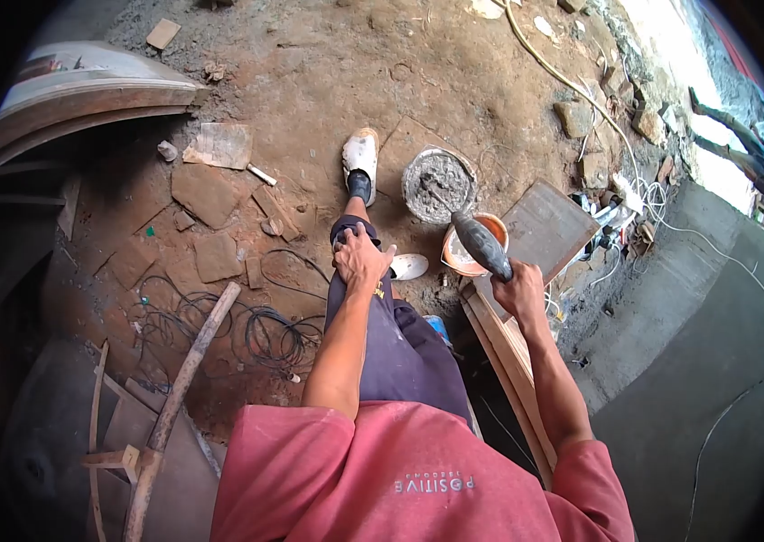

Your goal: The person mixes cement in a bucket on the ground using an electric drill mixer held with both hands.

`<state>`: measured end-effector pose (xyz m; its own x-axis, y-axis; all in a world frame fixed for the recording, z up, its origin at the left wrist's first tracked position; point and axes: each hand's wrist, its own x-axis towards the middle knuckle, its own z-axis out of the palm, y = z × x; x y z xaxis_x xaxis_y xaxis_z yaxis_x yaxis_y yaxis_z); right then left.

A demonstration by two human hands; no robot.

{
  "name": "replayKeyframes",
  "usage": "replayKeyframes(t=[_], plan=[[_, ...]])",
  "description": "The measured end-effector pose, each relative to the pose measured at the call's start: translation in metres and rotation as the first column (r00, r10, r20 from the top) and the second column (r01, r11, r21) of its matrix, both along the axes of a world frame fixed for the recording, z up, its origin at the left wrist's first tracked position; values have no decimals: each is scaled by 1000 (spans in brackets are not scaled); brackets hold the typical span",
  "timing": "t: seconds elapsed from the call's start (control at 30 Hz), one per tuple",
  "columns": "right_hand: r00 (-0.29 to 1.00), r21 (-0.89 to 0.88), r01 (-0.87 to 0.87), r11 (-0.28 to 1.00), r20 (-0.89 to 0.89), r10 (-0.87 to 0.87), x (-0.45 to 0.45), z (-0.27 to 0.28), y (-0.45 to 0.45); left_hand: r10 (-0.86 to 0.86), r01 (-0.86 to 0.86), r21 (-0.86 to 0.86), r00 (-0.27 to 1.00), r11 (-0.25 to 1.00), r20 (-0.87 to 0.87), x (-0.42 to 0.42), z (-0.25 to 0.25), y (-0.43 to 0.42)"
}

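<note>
My left hand [362, 259] rests on the knee of my dark trousers [393, 348], fingers spread over the cloth. My right hand [519, 291] is closed round the back end of a dark, elongated tool that looks like a power tool [481, 244]. The tool's front end points at a bucket of wet grey mortar [439, 183]. A dark shape in the mortar lies in line with the tool; I cannot tell whether they are joined. Below the tool stands an orange-rimmed bucket [489, 221], partly hidden by it.
A flat board [549, 226] and wooden planks [513, 366] lie to the right. Coiled black cable [269, 334], a long pole [188, 370] and broken slabs [206, 194] are at the left. A pale hose [549, 68] crosses the dirt ground near rubble.
</note>
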<state>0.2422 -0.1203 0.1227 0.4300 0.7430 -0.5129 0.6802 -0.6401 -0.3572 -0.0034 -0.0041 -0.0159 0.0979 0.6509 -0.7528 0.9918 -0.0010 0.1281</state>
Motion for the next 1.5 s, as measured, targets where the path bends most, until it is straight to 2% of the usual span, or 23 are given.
replayKeyframes(t=[0.17, 0.2, 0.27, 0.37, 0.57, 0.67, 0.73, 0.83, 0.97, 1.07, 1.23, 1.33, 1.5], plan=[[995, -9, -37, 999, 94, 38, -9, -96, 2, 0, 0, -20, 1000, 1000, -9, 0, 1, 1], [991, -20, -38, 999, 130, 41, -15, -99, 8, 0, 0, -21, 1000, 1000, -9, 1, 3, 3], [993, -55, 19, 998, 120, -12, -18, -94, 10, -4, 4, -20, 1000, 1000, -8, 2, 7, 7], [996, 17, 56, 998, 71, -57, -11, -79, 6, -13, 13, -17, 1000, 1000, -8, 3, 11, 6], [994, 10, 95, 995, 60, -96, 3, 15, -2, 59, -58, -92, 998, 994, 17, 2, 11, 13], [990, -54, 130, 990, 58, -127, 10, 40, -13, 66, -63, -99, 998, 993, 24, 2, 10, 14], [989, -25, 132, 991, 67, -130, 10, 37, -17, 64, -61, -68, 997, 996, 32, 0, 9, 14], [988, -15, 130, 991, 82, -128, 11, 6, -20, 49, -49, -79, 999, 996, -3, -1, 13, 16], [983, -29, 155, 987, 99, -152, 7, -71, -19, 52, -52, -85, 999, 995, -4, -4, 11, 10], [981, -4, 163, 987, 104, -162, 3, -93, -11, 50, -48, -59, 998, 997, 23, -6, 8, 10], [976, 39, 214, 976, 31, -216, 5, -52, -2, 38, -38, -84, 999, 996, -1, -2, 13, 14], [974, -12, 210, 978, 85, -208, 4, -6, -6, 40, -40, -84, 999, 996, 4, -1, 14, 15], [970, -2, 229, 973, 80, -228, 1, 51, -21, 37, -38, -85, 999, 996, -6, 4, 15, 18]])
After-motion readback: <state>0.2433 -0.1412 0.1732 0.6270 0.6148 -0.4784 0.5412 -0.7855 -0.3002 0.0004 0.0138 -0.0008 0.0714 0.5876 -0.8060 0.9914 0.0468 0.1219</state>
